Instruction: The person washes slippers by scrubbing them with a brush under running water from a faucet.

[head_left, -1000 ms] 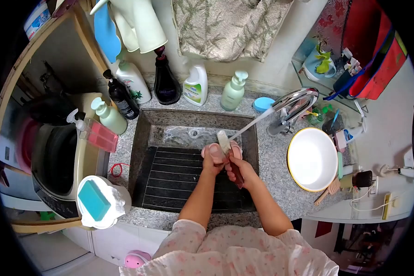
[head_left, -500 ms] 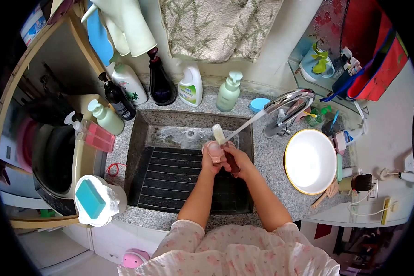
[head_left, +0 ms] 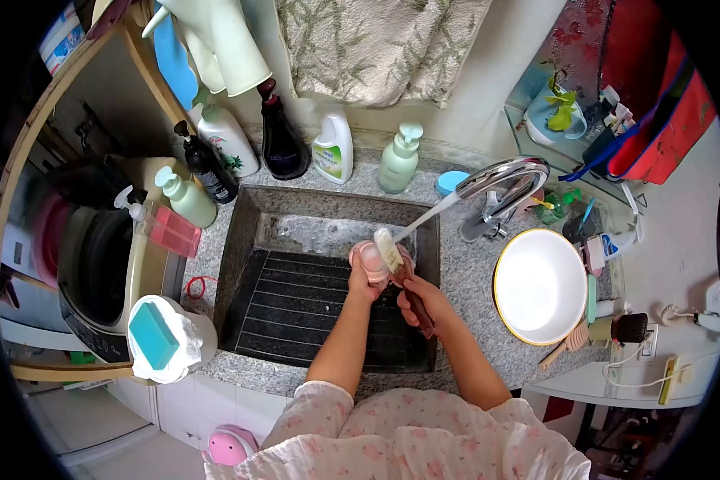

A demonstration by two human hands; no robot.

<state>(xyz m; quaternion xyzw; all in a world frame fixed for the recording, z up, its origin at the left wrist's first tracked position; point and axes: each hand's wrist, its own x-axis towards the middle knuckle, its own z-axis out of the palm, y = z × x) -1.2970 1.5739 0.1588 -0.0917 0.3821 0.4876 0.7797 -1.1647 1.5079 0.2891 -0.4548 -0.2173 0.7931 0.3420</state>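
Over the dark sink (head_left: 296,320), my left hand (head_left: 366,280) grips a small pinkish cup-like object (head_left: 368,258). My right hand (head_left: 426,306) is wrapped round the brown handle of a brush (head_left: 388,250), whose pale bristled head touches the pink object. Water runs from the chrome faucet (head_left: 508,172) in a slanting stream down beside the brush head. The far side of the pink object is hidden by my fingers and the brush.
A white basin with a yellow rim (head_left: 540,286) stands right of the sink. Several bottles, including a green pump bottle (head_left: 398,160), line the back. At the left are a pink soap bottle (head_left: 168,230) and a white bucket (head_left: 192,344) with a blue sponge (head_left: 154,334).
The brush has tilted, and its head is lower and further right. My right hand has moved slightly down and right along the handle, showing more of it.
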